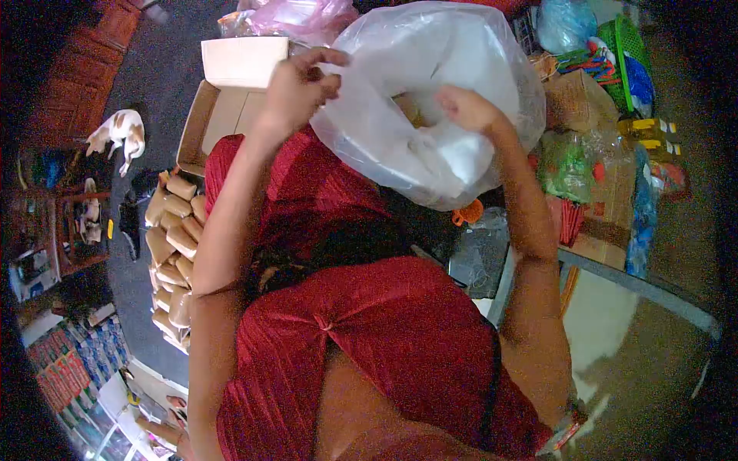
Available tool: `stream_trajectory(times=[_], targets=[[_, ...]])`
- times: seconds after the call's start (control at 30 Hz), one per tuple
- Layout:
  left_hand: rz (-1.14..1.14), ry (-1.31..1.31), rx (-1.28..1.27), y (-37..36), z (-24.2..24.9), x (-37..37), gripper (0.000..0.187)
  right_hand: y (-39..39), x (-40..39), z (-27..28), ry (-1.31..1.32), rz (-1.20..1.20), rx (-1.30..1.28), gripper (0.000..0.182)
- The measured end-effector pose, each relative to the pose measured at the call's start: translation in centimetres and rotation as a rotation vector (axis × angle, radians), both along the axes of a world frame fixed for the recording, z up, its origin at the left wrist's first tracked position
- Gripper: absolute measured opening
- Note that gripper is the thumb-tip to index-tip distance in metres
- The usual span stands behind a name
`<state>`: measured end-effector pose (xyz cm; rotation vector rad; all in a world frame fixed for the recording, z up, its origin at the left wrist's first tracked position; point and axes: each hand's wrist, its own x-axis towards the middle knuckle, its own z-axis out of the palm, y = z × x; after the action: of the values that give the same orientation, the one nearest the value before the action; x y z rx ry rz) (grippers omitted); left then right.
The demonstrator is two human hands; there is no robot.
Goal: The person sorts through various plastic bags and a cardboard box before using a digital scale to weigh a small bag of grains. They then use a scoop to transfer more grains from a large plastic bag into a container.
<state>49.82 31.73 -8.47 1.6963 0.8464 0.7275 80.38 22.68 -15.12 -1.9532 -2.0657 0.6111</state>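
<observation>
**Bag held open over lap**

Left hand [296, 84] and right hand [467, 107] each grip the rim of the bag [430, 100], above the red dress [369, 330]. Dark floor [154, 84]: open box [231, 100], stacked packets [173, 253], dog [119, 131]. Worktop [638, 338] at right.

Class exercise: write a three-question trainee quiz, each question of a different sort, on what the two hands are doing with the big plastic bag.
1. True or false: both hands grip the plastic bag.
2. What lies stacked on the floor by the left arm? A) tan packets B) bottles C) plates
3. Fill in: the animal at far left is a ____.

Key: 1 true: left hand and right hand pinch its rim. 2 A, tan packets. 3 dog.
</observation>
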Motion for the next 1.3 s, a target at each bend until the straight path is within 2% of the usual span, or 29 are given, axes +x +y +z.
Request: stream_trajectory(times=[0.03,0.07,0.1,0.17,0.2,0.27,0.3,0.37,0.43,0.5,0.53,0.6,0.63,0.67,0.7,0.73,0.77,0.87,0.93,0.97,1.07,1.1,1.17,1.2,1.23,1.27,1.3], targets=[[-0.064,0.064,0.087,-0.4,0.4,0.6,0.025,1.0,-0.3,0.9,0.134,-0.005,0.031,0.028],[-0.043,0.245,0.133,-1.4,0.7,1.2,0.026,2.0,-0.8,1.7,0.339,-0.235,-0.036,0.036],[-0.054,0.226,0.353,-1.8,-1.1,1.4,0.025,2.6,-1.5,2.8,0.338,-0.236,-0.034,0.036],[-0.061,0.336,0.92,-1.8,-3.0,1.5,0.024,2.9,-2.6,4.7,-0.231,-0.291,0.641,0.058],[-0.062,0.333,0.919,-1.6,-3.6,1.3,0.024,2.4,-2.9,6.4,-0.234,-0.293,0.641,0.058],[-0.139,0.367,0.813,-0.8,-4.7,0.7,0.025,0.6,-3.4,9.2,-0.585,-0.512,0.726,0.069],[-0.164,0.377,0.777,-0.4,-5.3,0.5,0.025,-0.3,-2.9,9.1,-0.588,-0.514,0.726,0.069],[-0.256,0.269,0.448,0.3,-6.5,0.3,0.018,-2.5,-0.8,7.6,-0.589,-0.639,0.651,0.079],[-0.28,0.235,0.47,0.9,-8.5,0.4,0.017,-3.5,2.3,4.1,-0.53,-0.585,0.646,0.076],[-0.305,0.2,0.491,2.3,-10.5,1.1,0.016,-1.9,6.9,-1.7,-0.38,-0.562,0.435,0.058],[-0.207,0.305,0.436,3.3,-10.3,2.1,0.017,-0.5,7.2,-1.1,-0.382,-0.564,0.435,0.058],[-0.04,0.562,0.693,4.8,-8.8,2.6,0.019,3.0,8.6,0.9,-0.453,-0.551,0.38,0.037],[0.019,0.317,0.861,6.7,-8.1,2.0,0.019,3.6,7.8,3.9,-0.475,-0.521,0.436,0.034],[0.029,0.396,0.886,8.0,-4.6,1.6,0.018,4.1,7.1,6.9,-0.499,-0.491,0.492,0.032],[0.131,0.343,0.753,8.3,-1.3,1.5,0.017,4.6,6.2,10.1,-0.525,-0.462,0.548,0.03],[0.119,0.409,0.962,9.2,0.3,0.7,0.017,4.3,6.3,10.9,-0.484,-0.484,0.652,0.028],[0.143,0.395,0.981,8.3,1.7,-0.1,0.014,3.2,4.9,11.9,-0.482,-0.484,0.648,0.028],[0.183,0.471,0.952,4.9,1.6,-2.5,0.011,-0.6,0.8,13.3,-0.484,-0.426,0.73,0.029],[0.116,0.505,0.817,3.9,-0.5,-3.3,0.017,-1.7,0.7,11.4,-0.382,-0.559,0.344,0.031],[0.074,0.465,0.865,3.9,-1.3,-3.0,0.02,-2.2,1.0,10.1,-0.38,-0.559,0.34,0.031],[0.026,0.518,0.868,2.9,-1.7,-1.9,0.02,-3.3,-0.3,9.7,-0.557,-0.344,0.323,0.029],[0.043,0.492,0.886,3.1,-1.4,-1.3,0.02,-2.9,-3.8,12.9,-0.653,-0.263,0.497,0.026],[0.056,0.463,0.912,3.0,-1.3,-0.7,0.02,-1.3,-6.8,12.8,-0.655,-0.127,0.422,0.02],[0.04,0.472,0.856,2.6,-1.3,-0.7,0.02,-0.1,-6.8,10.2,-0.559,-0.07,0.17,0.017],[0.023,0.481,0.801,2.2,-1.3,-0.7,0.02,1.4,-7.1,7.6,-0.527,0.314,0.053,0.012],[0.021,0.48,0.8,2.0,-1.3,-0.7,0.02,3.4,-8.2,3.9,-0.455,0.32,-0.25,0.014],[0.006,0.441,0.857,1.7,-1.3,-0.7,0.019,5.1,-8.5,1.0,-0.434,0.387,-0.349,0.019]])
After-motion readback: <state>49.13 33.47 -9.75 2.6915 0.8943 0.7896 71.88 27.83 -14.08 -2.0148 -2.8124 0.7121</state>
